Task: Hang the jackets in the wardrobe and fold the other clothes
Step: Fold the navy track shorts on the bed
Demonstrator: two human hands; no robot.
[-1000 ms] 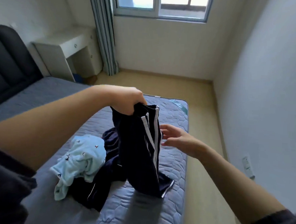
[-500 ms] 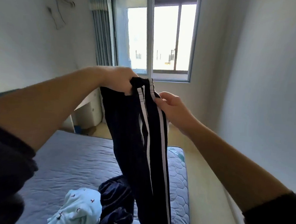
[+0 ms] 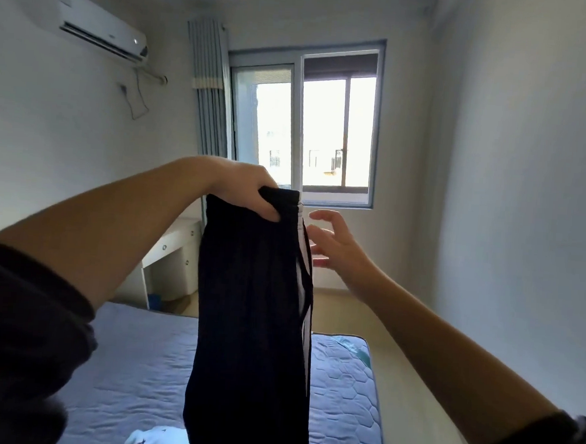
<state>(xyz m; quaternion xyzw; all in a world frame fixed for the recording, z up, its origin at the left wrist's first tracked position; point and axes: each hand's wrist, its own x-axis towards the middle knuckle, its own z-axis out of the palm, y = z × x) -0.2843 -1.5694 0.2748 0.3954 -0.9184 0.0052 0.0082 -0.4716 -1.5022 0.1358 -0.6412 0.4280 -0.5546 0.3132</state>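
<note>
A left hand (image 3: 248, 193) grips dark striped trousers (image 3: 252, 305) by the waistband above the bed (image 3: 339, 389); the right hand (image 3: 334, 248) hovers beside them, fingers spread. Folding appears underway, and next likely requires catching the free waistband edge.

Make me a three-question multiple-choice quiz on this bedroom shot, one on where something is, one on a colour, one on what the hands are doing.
1. Where is the air conditioner?
A. High on the left wall
B. Under the window
C. On the bed

2. What colour are the side stripes on the dark trousers?
A. Red
B. White
C. Yellow

3. How are the trousers held?
A. Both hands grip them
B. Left hand grips the waistband, right hand open beside them
C. They lie flat on the bed

Answers: 1 A, the unit is mounted near the ceiling left of the curtain. 2 B, white bands run down the right edge. 3 B, the right hand's fingers are spread and not closed on the cloth.
</note>
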